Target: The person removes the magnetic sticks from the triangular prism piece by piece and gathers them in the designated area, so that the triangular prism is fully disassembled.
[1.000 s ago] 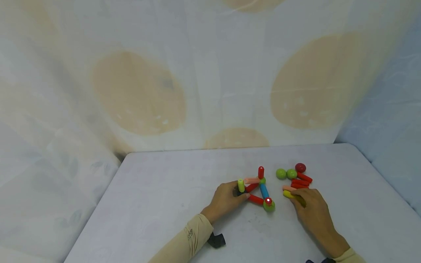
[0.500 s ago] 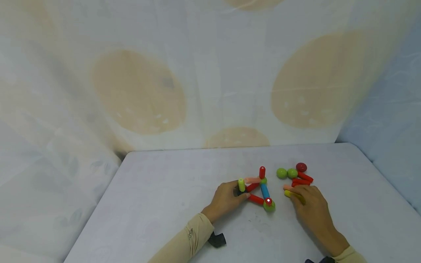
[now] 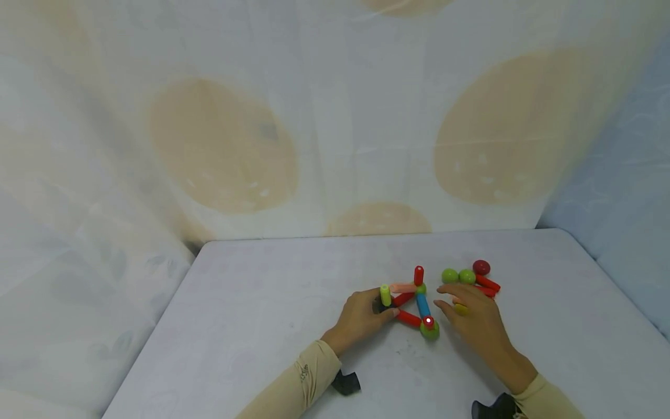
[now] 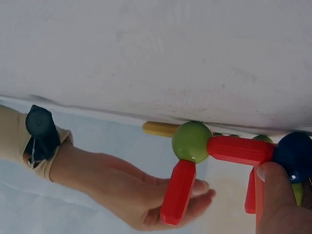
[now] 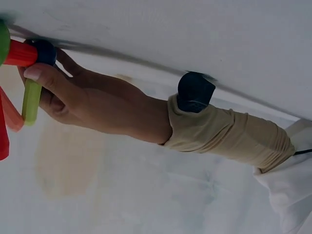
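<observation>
Here, head view: the left hand (image 3: 361, 317) pinches the dark blue ball (image 3: 379, 305) at the left corner of a part-built rod-and-ball frame (image 3: 410, 305), thumb tip on the ball (clear in left-wrist view (image 4: 292, 156)). A yellow-green rod (image 3: 385, 295) stands up from that corner. From it a red rod (image 3: 409, 318) runs to the near green ball (image 3: 430, 331); a blue rod (image 3: 422, 304) links that ball to the far corner, where a pink rod (image 3: 402, 287) comes back toward the left corner & a 2nd red rod (image 3: 419, 274) stands upright. Frame sits mid-table (image 3: 262, 302), betw. the two hands.

The right hand (image 3: 468, 317) lies just right of the frame, fingers spread & relaxed over a yellow piece (image 3: 461, 309); it touches or covers the piece, but whether anything is actually grasped cannot be told.

Spare parts, just beyond the right hand: two loose green balls (image 3: 458, 276), a dark red ball (image 3: 481, 267), loose red rods (image 3: 487, 284).

Progress (judgement): flat triangular base looks closed, uprights on at least 2 corners; upper members not yet fitted, several parts unused. Approx. midway, no further.
</observation>
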